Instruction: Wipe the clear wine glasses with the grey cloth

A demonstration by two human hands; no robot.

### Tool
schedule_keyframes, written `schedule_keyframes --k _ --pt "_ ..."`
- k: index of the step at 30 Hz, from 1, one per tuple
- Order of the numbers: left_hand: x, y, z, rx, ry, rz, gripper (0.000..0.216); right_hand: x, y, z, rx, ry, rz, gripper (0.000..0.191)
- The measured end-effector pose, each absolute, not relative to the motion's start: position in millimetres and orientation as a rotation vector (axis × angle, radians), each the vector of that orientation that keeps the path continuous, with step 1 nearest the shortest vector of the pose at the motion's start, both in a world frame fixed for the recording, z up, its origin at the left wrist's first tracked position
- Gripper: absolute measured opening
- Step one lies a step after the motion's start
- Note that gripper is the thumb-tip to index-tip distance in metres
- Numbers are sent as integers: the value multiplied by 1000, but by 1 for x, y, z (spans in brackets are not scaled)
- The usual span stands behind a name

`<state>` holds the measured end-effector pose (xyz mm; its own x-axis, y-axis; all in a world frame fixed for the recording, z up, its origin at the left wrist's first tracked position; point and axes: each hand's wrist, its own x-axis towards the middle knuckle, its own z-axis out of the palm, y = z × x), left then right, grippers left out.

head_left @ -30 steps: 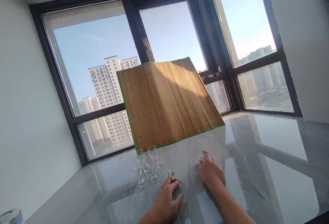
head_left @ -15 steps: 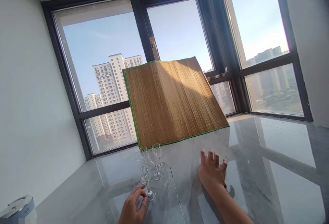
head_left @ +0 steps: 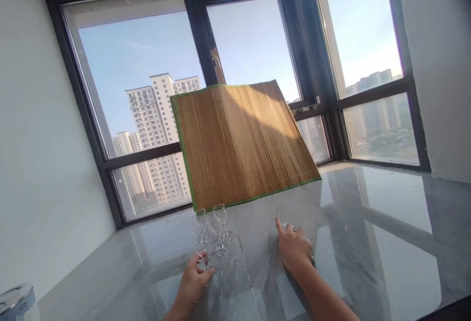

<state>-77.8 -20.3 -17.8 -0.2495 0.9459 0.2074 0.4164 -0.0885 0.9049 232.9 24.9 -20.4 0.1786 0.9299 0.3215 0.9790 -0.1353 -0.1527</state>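
Observation:
Several small clear stemmed glasses (head_left: 220,223) stand upright in a tight cluster on the grey glossy surface. My left hand (head_left: 191,281) is closed around the stem of the nearest glass (head_left: 211,277), fingers behind it and thumb by the foot. That glass's upper part overlaps the others, so its outline is hard to follow. To the right, my right hand (head_left: 295,250) is low over the surface, index finger stretched forward and the other fingers curled. Something shiny shows at those curled fingers; what it is stays hidden.
A bamboo mat (head_left: 243,144) with green edging leans against the dark window frame (head_left: 198,31) behind the glasses. A blue and white round container (head_left: 16,299) stands at the lower left. A dark joint line (head_left: 245,262) crosses the surface between my hands.
My left hand has moved in from beside the nearest glass and closed on its stem. My right hand's spread fingers have curled, leaving the index out. The view has shifted slightly.

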Motion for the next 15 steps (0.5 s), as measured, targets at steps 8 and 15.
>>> schedule_keyframes --k 8,15 --pt "-27 -16 -11 1744 1577 1181 40 237 25 -16 -2026 -1894 -117 71" --pt "30 -3 -18 1863 1509 1369 40 234 24 -11 -1805 -1753 -54 75"
